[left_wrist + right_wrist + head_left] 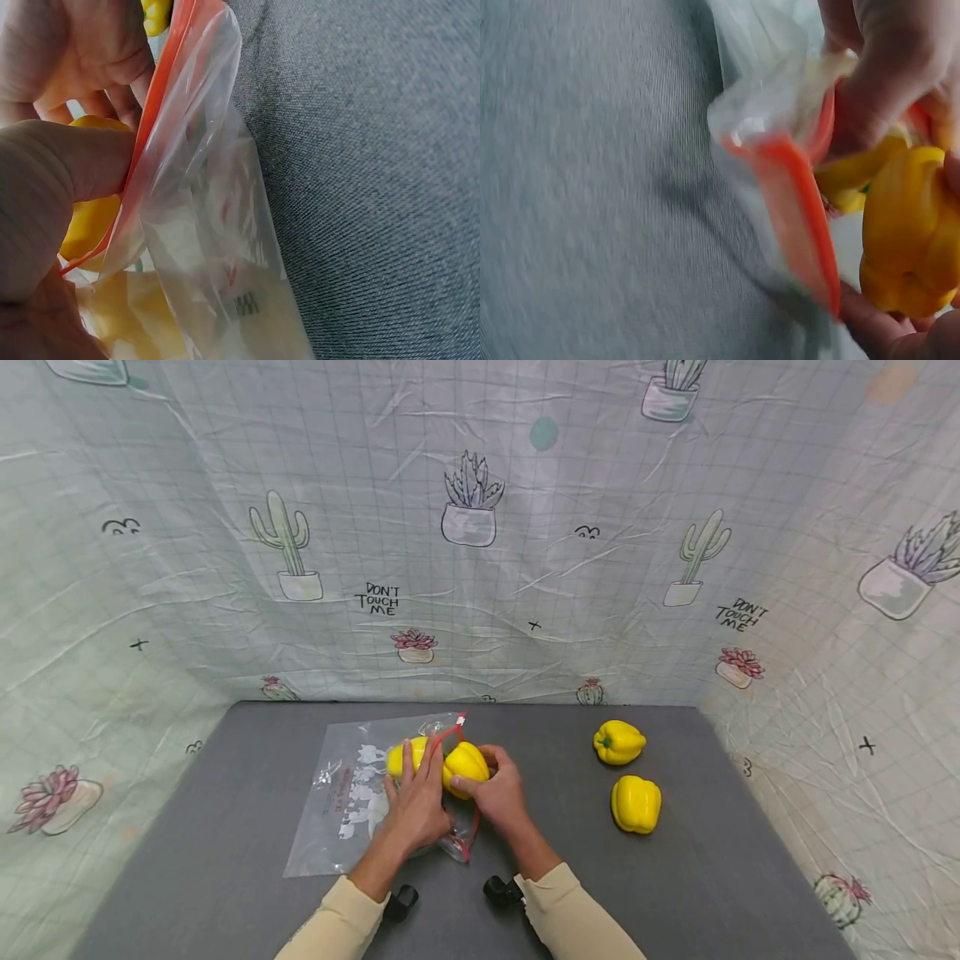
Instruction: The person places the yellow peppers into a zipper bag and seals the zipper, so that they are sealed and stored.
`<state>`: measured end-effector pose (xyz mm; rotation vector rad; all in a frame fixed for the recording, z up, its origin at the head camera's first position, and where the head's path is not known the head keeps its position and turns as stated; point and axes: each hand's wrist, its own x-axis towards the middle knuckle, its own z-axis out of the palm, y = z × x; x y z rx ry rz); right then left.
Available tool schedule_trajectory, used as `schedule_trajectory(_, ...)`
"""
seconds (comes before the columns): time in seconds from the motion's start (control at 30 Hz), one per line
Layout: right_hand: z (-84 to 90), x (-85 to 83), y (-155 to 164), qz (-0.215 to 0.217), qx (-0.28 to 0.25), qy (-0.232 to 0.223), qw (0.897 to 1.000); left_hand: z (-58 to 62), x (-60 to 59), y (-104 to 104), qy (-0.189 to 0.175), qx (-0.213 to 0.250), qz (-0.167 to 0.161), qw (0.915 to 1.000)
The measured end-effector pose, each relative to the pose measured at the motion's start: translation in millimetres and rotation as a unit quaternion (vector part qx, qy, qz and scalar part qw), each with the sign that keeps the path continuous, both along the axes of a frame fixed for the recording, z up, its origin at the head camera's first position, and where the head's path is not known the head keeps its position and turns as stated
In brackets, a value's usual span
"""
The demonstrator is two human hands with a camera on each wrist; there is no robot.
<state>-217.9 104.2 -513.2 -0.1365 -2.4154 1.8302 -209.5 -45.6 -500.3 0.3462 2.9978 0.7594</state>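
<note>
1. While the L hand (417,803) is resting on the clear bag (324,827), fingers straight & spread, the R hand (504,792) is gripping a yellow pepper (465,765) btwn thumb & fingers at the bag's red-edged mouth; can't quite tell if it's past the lip.
2. Another pepper (396,762) is lying inside the bag, partly under the L hand.
3. On the grey table (551,827), well to the R, a third pepper (636,804) is sitting, w/ a fourth pepper (621,742) just beyond.
4. A cactus-print backdrop (525,577) is hanging behind.
</note>
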Motion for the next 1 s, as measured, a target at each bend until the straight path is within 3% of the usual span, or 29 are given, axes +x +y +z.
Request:
schedule_trajectory(0.23,-3.1,1.2,-8,-0.004,0.011,-0.015,1.0,0.5,2.0,-2,0.006,-0.001,-0.001,1.0)
schedule_trajectory(0.5,-11.4,-0.6,-10,0.009,0.098,0.043,0.994,-0.6,4.8,-3,0.011,-0.003,-0.007,0.9999)
schedule_trajectory(0.67,-12.4,-0.4,-10,0.007,0.139,0.042,0.989,-1.3,5.3,-2,0.019,-0.001,-0.01,0.9998)
schedule_trajectory(1.0,-8.8,-1.4,-5,0.033,0.101,-0.01,0.994,-2.7,3.1,-4,0.015,-0.002,-0.009,0.9999)
